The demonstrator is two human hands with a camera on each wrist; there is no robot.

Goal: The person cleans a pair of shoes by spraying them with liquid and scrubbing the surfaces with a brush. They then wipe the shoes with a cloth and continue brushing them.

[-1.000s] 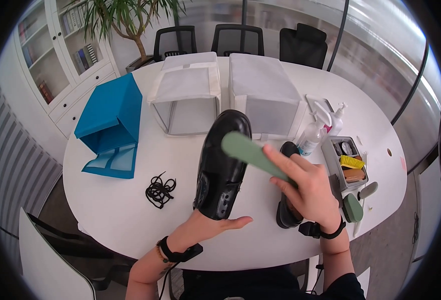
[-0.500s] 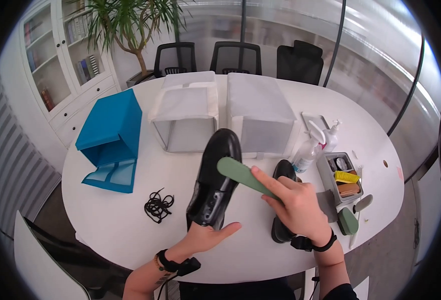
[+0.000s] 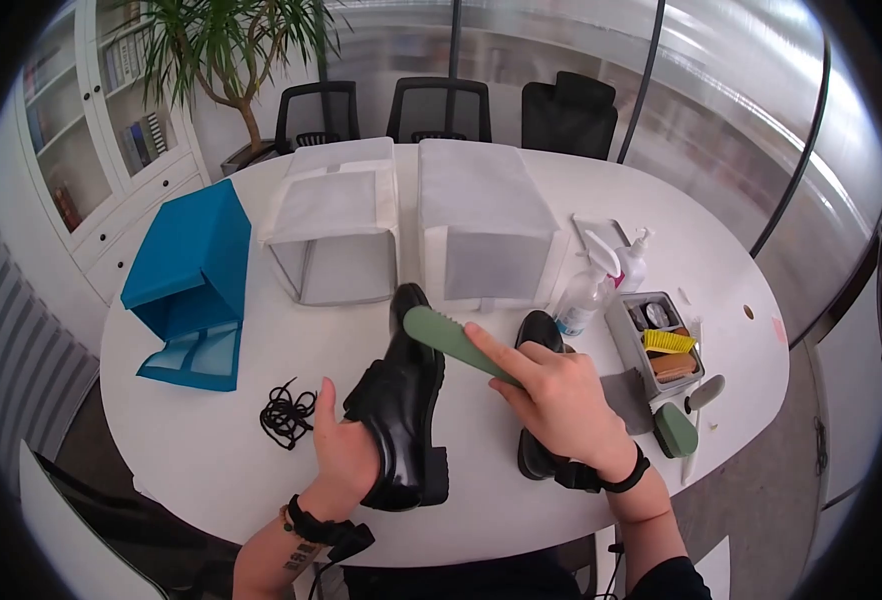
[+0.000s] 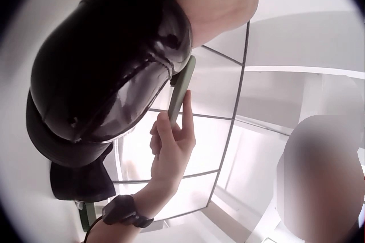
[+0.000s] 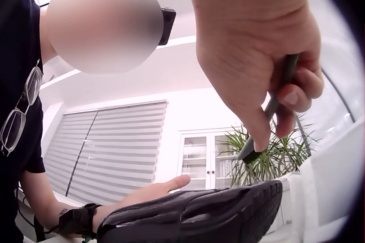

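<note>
**Brush Poised at Toe of Black Shoe**

The right hand (image 3: pixel 561 405), seen here from my remote station, is wrapped round a green brush (image 3: pixel 451 340), index finger laid along its back, the others curled about the handle. The brush hovers near the toe of a black shoe (image 3: pixel 406 420); my right wrist view shows a gap between the two. The shoe is up over the table (image 3: pixel 191 440), its side turned to my head camera, carried on the left hand (image 3: pixel 343 455). That thumb stands straight and clear, but the fingers vanish at the shoe's opening, and I cannot tell how far they are bent.

By my reading, the step in hand is brushing the upper around the toe. The next move, I judge, calls for bristles lowered onto the leather in light, even strokes, the left hand bracing and turning the shoe as each patch is covered.

Partly hidden behind the right hand, a second shoe (image 3: pixel 538 332) rests on the table. Laces (image 3: pixel 289 413) lie tangled to the left. Farther right are a tray (image 3: pixel 629 350) holding a yellow brush (image 3: pixel 668 342), a spare brush (image 3: pixel 676 430) beside it, and a spray bottle (image 3: pixel 583 300). Beyond stand a blue box (image 3: pixel 186 260) and two pale boxes (image 3: pixel 481 200).
</note>
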